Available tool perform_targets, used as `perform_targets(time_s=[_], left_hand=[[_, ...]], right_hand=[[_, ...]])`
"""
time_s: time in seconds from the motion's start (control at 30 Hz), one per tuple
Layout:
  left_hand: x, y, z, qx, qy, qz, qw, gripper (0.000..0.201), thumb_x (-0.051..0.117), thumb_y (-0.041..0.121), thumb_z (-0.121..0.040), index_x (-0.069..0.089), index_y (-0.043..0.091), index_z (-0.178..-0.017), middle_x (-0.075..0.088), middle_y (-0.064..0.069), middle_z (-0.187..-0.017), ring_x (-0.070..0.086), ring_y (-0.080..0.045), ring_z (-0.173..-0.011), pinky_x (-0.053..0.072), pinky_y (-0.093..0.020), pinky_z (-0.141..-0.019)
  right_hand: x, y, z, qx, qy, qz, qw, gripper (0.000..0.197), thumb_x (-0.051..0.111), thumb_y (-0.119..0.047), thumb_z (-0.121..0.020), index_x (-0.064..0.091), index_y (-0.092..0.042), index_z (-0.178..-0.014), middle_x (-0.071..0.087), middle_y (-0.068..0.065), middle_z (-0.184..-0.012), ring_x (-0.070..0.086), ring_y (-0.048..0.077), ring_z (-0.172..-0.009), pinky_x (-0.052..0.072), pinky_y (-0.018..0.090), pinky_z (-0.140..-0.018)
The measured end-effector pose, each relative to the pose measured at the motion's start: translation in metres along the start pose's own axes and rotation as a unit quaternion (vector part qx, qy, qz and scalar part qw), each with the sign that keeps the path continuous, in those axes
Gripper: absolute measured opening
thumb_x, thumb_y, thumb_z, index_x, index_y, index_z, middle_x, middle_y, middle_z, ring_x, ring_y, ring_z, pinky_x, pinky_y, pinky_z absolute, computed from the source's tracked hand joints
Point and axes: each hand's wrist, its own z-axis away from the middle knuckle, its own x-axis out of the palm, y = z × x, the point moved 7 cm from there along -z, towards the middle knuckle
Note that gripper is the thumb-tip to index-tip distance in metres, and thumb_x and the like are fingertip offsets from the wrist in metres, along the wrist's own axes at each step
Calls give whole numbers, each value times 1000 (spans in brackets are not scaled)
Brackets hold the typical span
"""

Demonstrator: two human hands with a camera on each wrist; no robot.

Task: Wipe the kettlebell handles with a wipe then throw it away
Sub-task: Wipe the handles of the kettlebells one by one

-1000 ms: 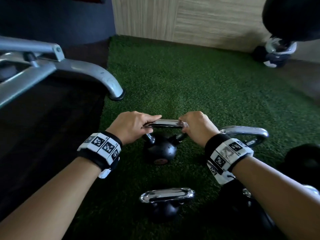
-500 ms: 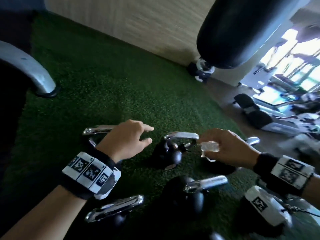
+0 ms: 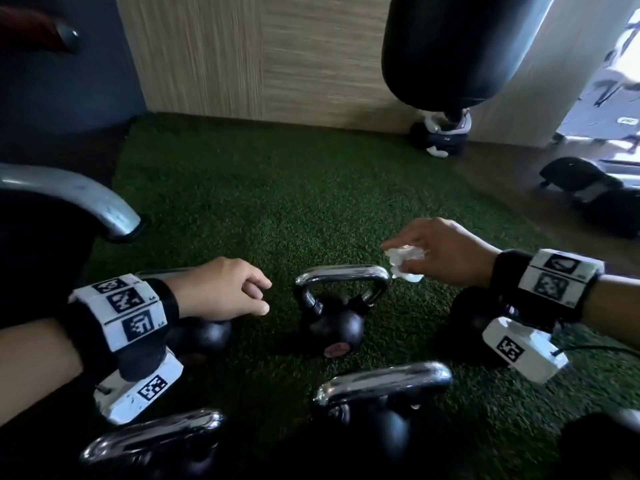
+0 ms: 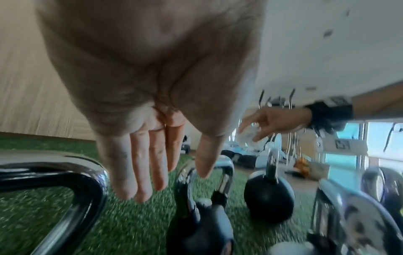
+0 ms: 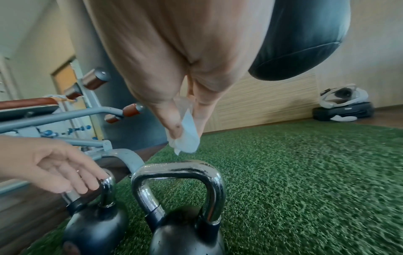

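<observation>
- The right hand pinches a crumpled white wipe between thumb and fingertips, held in the air just above and to the right of the middle kettlebell's chrome handle.
- The left hand holds nothing, its fingers relaxed and lightly spread; in the right wrist view its fingertips rest on the handle of the left kettlebell.
- The middle kettlebell stands upright on the green turf, between the two hands.
- More chrome-handled kettlebells stand nearer the camera.
- A black punching bag hangs by the wood-panelled wall.
</observation>
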Motion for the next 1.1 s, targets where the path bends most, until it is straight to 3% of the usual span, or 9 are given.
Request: perform_targets(time_s=[0.1, 0.23, 0.33, 0.4, 0.47, 0.63, 0.77, 1.0, 1.1], left_hand=[[10, 18, -5, -42, -35, -72, 996, 54, 77, 44, -86, 62, 32, -137, 72, 20, -113, 65, 1, -106, 49, -21, -100], [27, 33, -28, -113, -58, -144, 981, 51, 78, 47, -85, 66, 30, -132, 74, 13, -114, 68, -9, -108, 52, -27, -99], [39, 25, -53, -195, -67, -140, 968, 48, 80, 42, -85, 69, 21, -127, 78, -2, -96, 70, -20, -83, 58, -29, -75], [46, 11, -68, -234, -54, -100, 966, 50, 82, 35, -85, 67, 14, -128, 71, -7, -81, 61, -22, -68, 48, -24, -54], [52, -7, -77, -259, -25, -70, 963, 56, 86, 32, -81, 65, 15, -129, 69, -6, -76, 61, -19, -63, 47, -22, -50], [89, -41, -89, -255, -27, 82, 963, 84, 99, 39, -59, 62, 21, -132, 74, 2, -114, 74, -21, -101, 63, -39, -88], [119, -33, -90, -235, -46, 167, 956, 84, 97, 31, -68, 56, 19, -141, 64, -1, -139, 62, -18, -125, 59, -36, -93], [148, -18, -105, -200, 36, 155, 967, 102, 84, 86, -33, 69, 29, -117, 74, 8, -111, 71, -15, -104, 56, -31, -97], [152, -20, -106, -212, 78, 166, 960, 124, 74, 97, -21, 65, 27, -123, 70, 9, -120, 65, -14, -114, 51, -33, -105]], right_hand=[[5, 11, -7, -36, -5, -20, 999, 34, 82, -27, -85, 77, -35, -118, 70, -9, -110, 63, 10, -100, 44, 23, -81], [13, 25, -18, -67, -13, -50, 996, 29, 80, -23, -86, 79, -34, -113, 72, -17, -100, 61, -8, -84, 36, 0, -67], [15, 31, -23, -77, 6, -78, 994, 25, 78, -22, -85, 80, -33, -108, 74, -15, -99, 63, -3, -87, 37, -2, -66], [15, 31, -25, -76, 20, -95, 992, 24, 78, -19, -85, 81, -29, -107, 70, -14, -94, 60, 0, -87, 37, -3, -63], [16, 30, -27, -75, 30, -108, 991, 22, 78, -18, -85, 81, -27, -106, 67, -13, -91, 59, 2, -87, 36, -2, -60], [26, 16, -28, -97, 29, -133, 986, 33, 74, -14, -81, 79, -27, -111, 67, -9, -107, 62, 8, -95, 43, 8, -69], [39, 1, -31, -120, 40, -112, 986, 34, 63, -3, -86, 79, -20, -110, 63, -5, -110, 62, 10, -100, 44, 7, -73], [56, -30, -40, -104, 34, -41, 993, 25, 67, -13, -86, 79, -24, -104, 77, -3, -101, 69, 14, -90, 44, 14, -70], [65, -34, -39, -84, 15, -3, 996, 29, 63, -6, -90, 77, -18, -113, 74, 6, -111, 72, 24, -100, 52, 24, -78]])
